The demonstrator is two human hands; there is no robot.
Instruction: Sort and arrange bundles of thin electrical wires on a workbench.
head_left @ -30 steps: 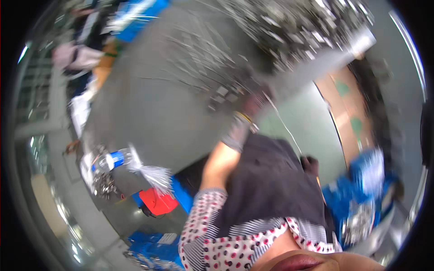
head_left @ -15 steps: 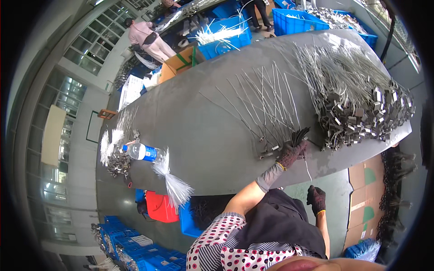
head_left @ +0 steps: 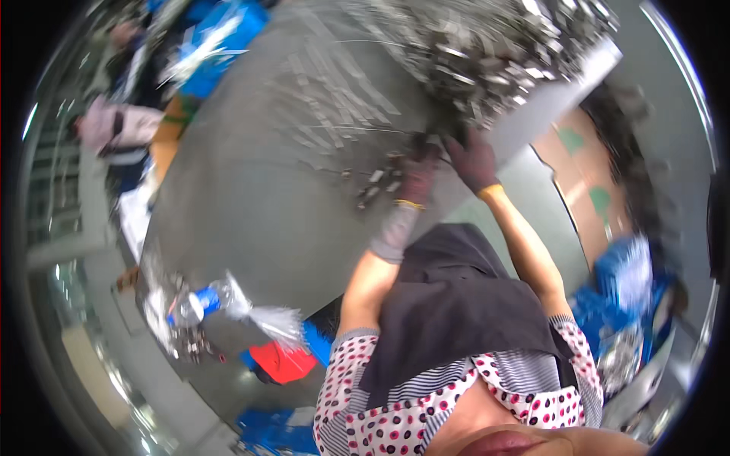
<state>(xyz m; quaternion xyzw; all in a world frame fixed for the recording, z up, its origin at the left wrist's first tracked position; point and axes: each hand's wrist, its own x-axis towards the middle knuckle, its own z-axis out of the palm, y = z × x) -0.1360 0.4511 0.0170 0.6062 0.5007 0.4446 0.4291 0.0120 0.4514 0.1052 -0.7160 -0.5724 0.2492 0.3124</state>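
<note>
Both my hands wear dark knitted gloves with yellow cuffs and are close together over the table's near edge. My left hand is closed around a bundle of thin black strips, blurred by motion. Just beside it my right hand reaches to the edge of a large pile of small metal pieces; its fingers are smeared, so any hold is unclear. Left of my left hand lie a few small metal pieces. Beyond them, thin silvery wires are spread on the grey table.
At the table's left end lie a water bottle with a blue label and a bunch of clear strips. A red item is below that end. Flattened cardboard and blue crates stand at right. Another person is far left.
The view has swung, shifting the table leftward and up. My right hand has risen from below the table edge to beside my left; the single wire it was pulling on is no longer visible.
</note>
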